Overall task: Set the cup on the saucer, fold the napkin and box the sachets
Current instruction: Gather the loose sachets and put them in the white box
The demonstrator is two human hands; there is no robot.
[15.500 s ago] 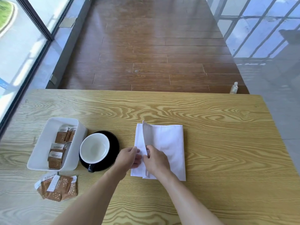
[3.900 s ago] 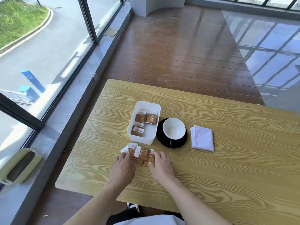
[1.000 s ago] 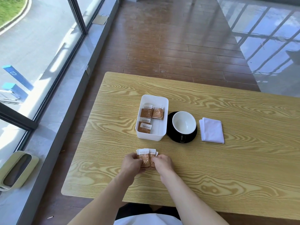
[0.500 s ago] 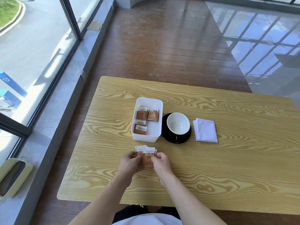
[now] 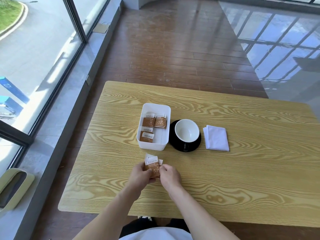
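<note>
A stack of brown and white sachets [image 5: 152, 166] is pinched between my left hand [image 5: 140, 174] and my right hand [image 5: 168, 175], just above the table in front of the white box [image 5: 156, 106]. Several more sachets [image 5: 154, 121] lie inside that box. Right of the box, the white cup [image 5: 186, 130] stands on the black saucer [image 5: 174, 144]. The white napkin [image 5: 216, 138] lies folded into a small rectangle to the right of the saucer.
The wooden table [image 5: 242, 170] ends close to my body; its left edge runs beside a floor-to-ceiling window [image 5: 34, 49]. A pale green bin [image 5: 12, 187] sits on the floor at the lower left. Dark wooden flooring lies beyond the table.
Since the napkin fold, both hands gathered the loose sachets from the table into one stack and lifted it. In the last second the stack stayed between my hands while the view shifted.
</note>
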